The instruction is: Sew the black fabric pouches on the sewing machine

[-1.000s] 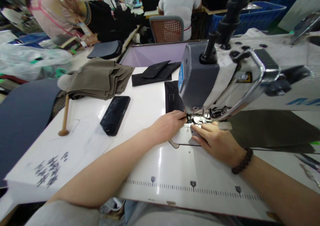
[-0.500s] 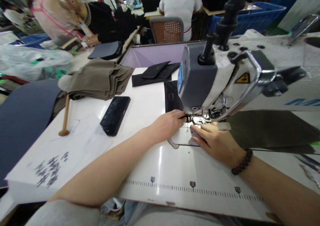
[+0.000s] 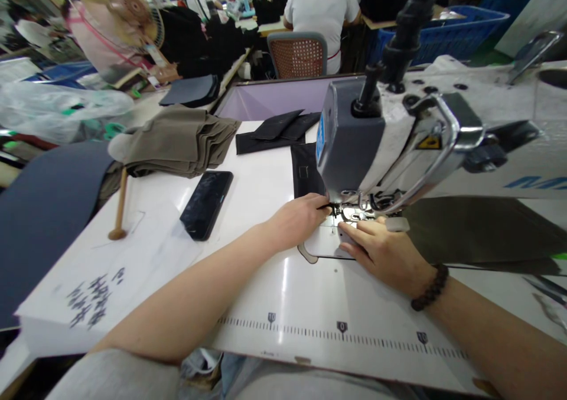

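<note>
Just beyond the left hand's (image 3: 296,225) fingers lies the black fabric piece (image 3: 305,166), flat on the tabletop (image 3: 261,181), its near end hidden behind them; those fingers are curled close together, though from where I stand I can't tell whether they pinch it. Across from them, close under the sewing machine (image 3: 349,137), the right hand's (image 3: 390,252) fingers rest slightly spread on the metal plate (image 3: 321,243), wrapped around nothing I can see
</note>
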`<state>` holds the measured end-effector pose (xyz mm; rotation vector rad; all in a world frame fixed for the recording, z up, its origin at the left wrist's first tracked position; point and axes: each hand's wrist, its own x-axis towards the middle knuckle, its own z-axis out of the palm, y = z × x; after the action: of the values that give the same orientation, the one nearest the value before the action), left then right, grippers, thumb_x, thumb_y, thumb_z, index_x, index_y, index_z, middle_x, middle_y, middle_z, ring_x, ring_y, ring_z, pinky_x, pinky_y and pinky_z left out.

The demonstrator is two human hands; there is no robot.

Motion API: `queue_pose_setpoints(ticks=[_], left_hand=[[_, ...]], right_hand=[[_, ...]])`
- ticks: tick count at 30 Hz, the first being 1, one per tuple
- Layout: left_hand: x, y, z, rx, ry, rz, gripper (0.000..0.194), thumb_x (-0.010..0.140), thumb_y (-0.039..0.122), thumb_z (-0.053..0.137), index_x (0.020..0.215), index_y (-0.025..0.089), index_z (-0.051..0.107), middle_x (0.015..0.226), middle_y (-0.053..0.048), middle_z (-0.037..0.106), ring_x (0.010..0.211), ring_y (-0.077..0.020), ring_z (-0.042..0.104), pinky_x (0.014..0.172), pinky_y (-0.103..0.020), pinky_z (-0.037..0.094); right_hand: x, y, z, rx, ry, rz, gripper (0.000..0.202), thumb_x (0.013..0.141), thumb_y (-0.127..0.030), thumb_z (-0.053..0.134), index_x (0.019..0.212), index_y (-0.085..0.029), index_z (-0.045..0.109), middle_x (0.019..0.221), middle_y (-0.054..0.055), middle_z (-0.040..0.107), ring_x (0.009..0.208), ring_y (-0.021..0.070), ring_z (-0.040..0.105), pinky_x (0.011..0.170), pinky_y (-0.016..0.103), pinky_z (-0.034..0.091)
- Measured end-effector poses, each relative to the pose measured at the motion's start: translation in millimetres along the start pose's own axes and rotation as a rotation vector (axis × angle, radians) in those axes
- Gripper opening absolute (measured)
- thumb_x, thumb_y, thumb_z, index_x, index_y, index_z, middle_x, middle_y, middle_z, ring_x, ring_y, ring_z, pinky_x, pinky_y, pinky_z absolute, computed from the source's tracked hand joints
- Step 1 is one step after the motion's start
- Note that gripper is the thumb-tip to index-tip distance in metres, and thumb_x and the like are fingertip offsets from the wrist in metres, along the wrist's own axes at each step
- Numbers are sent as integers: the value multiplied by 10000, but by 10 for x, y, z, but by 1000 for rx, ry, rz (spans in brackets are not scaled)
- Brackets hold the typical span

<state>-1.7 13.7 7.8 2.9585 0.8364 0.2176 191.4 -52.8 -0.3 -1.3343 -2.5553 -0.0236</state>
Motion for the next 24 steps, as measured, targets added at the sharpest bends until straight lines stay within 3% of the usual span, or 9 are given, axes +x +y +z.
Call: queue_pose_setpoints(ticks=[5, 9, 13, 18, 24], left_hand=[[-19, 65, -65, 35, -27, -24, 204, 877, 202, 432, 919, 119, 614, 936, -80, 601, 897, -190, 547, 799, -308, 451], [-178, 352, -144, 104, -84, 7, 268, 859, 321, 471, 860, 98, 622, 911, -110, 609, 848, -201, 556, 750, -321, 458], [-338, 589, -167, 122, -80, 88, 190, 854, 233, 482, 854, 96, 614, 971, -114, 606, 860, -189, 548, 763, -301, 455], [-400, 623, -166, 63, -99, 93, 196, 847, 137, 444, 971, 56, 572, 1045, -129, 585, 929, -191, 534, 807, -286, 454], [-420, 620, -114, 70, -85, 82, 237, 860, 138, 399, 1006, 50, 564, 1087, -115, 582, 978, -196, 525, 874, -297, 436]], right_hand=[[3, 1, -15, 10, 20, -8, 253, 829, -313, 487, 998, -160, 597, 775, 49, 632, 676, 160, 541, 583, 269, 342], [-31, 20, -26, 77, 76, -58, 275, 867, -295, 414, 978, -128, 603, 735, 57, 627, 644, 143, 545, 603, 270, 357], [-87, 20, -48, 135, 91, -175, 316, 891, -301, 367, 923, -118, 622, 622, 27, 565, 574, 127, 500, 595, 280, 350], [-111, -24, -78, 134, 83, -340, 330, 897, -294, 359, 849, -126, 639, 576, 12, 523, 534, 112, 434, 590, 282, 338], [-117, -44, -76, 122, 87, -361, 332, 899, -278, 359, 825, -122, 643, 568, 13, 517, 529, 112, 420, 583, 283, 323]])
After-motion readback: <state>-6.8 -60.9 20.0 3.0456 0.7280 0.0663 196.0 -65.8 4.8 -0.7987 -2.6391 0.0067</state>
